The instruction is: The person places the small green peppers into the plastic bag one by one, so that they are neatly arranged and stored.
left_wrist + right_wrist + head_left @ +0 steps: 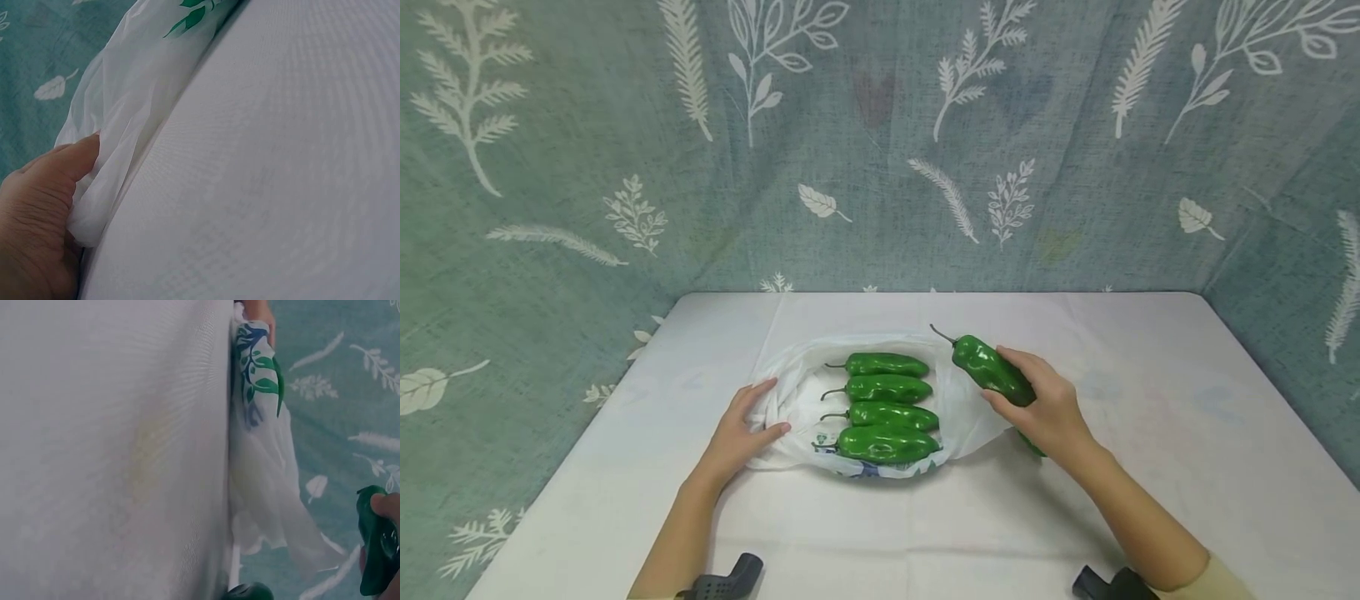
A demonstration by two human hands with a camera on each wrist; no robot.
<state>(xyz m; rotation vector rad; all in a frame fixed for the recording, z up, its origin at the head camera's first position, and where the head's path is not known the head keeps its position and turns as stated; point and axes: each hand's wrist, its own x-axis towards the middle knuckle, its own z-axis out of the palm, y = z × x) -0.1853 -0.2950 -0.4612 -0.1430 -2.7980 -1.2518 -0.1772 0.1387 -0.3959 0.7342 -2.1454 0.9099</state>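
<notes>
A white plastic bag (973, 412) with a blue and green leaf print lies on the table, its mouth spread wide. Several glossy green peppers (887, 389) rest in a column inside it, stems to the left. At the bag's left edge, my left hand (735, 433) holds the gathered plastic between thumb and fingers; in the left wrist view the thumb (78, 159) overlaps the film. My right hand (1048, 404) grips another green pepper (988, 367) above the bag's right side, stem pointing up and left. Partly hidden below that hand is one more pepper (1032, 443).
A white cloth covers the table (1150, 375). Behind and beside it hangs a teal curtain (880, 167) printed with white leaves. Dark wrist devices (726, 579) show at the lower edge of the head view.
</notes>
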